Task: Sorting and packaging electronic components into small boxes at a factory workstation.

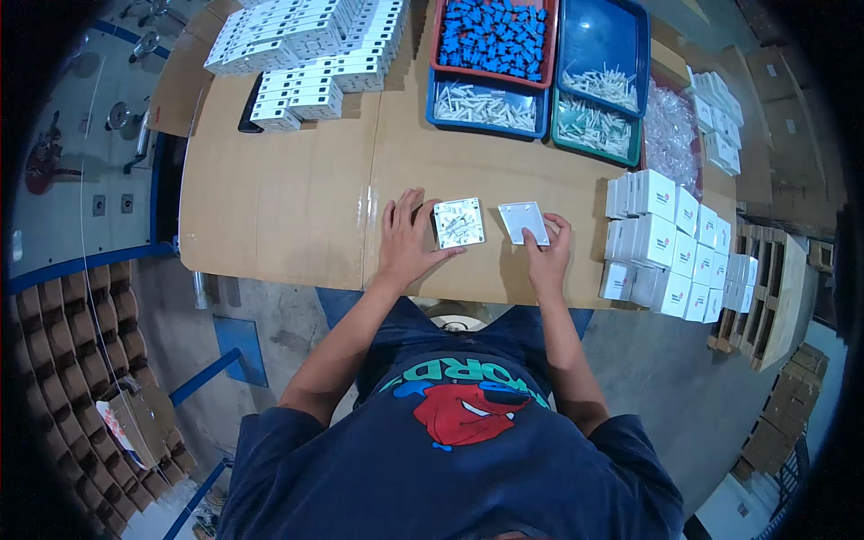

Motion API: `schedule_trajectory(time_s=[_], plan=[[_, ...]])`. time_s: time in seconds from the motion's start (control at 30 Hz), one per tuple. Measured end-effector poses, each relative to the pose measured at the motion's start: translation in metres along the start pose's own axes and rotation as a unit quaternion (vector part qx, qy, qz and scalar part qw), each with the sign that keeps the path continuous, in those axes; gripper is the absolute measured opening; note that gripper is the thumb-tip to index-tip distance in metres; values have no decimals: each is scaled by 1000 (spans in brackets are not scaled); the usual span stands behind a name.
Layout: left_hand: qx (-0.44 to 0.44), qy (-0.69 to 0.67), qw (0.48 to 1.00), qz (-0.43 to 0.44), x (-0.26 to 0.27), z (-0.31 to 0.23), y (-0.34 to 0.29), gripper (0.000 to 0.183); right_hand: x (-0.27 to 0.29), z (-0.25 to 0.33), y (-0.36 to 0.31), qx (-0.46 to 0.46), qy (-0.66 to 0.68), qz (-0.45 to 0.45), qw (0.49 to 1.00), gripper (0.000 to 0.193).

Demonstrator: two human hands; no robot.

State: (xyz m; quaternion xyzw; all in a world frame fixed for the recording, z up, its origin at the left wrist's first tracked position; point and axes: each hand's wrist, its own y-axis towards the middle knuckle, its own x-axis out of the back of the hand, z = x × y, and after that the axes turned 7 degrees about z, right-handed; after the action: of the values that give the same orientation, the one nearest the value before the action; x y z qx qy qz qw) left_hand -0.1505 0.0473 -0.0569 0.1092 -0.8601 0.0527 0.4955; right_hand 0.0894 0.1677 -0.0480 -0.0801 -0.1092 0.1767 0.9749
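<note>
Both hands are laid on the cardboard-covered worktop (pixel 297 207): the left hand (pixel 409 238) is spread flat beside a square white switch module (pixel 458 222), while a plain white cover plate (pixel 523 221) just beside it is pinched by the right hand (pixel 546 252). Small white boxes (pixel 670 243) are stacked to the right.

The left hand (pixel 407 241) lies flat, touching a square white part (pixel 458 223). The right hand (pixel 547 252) holds a smooth white plate (pixel 523 221).
</note>
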Motion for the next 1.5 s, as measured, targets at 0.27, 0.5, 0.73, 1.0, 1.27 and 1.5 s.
schedule_trajectory(time_s=[0.27,0.5,0.73,1.0,1.27,1.5], plan=[[32,-513,856,52,17,-13,-12,84,14,67,5,-28,326,2,945,29],[68,-845,516,122,59,-74,-14,90,26,128,2,-80,513,205,830,62],[69,-938,304,149,73,-80,-9,67,21,149,2,-45,496,307,811,69],[83,-923,336,165,72,-92,-16,59,9,148,-13,34,315,296,901,83],[115,-913,358,161,73,-108,-17,62,-6,172,-28,254,-186,261,913,86],[162,-893,398,135,71,-118,-13,65,-8,170,-31,268,-190,288,900,82]])
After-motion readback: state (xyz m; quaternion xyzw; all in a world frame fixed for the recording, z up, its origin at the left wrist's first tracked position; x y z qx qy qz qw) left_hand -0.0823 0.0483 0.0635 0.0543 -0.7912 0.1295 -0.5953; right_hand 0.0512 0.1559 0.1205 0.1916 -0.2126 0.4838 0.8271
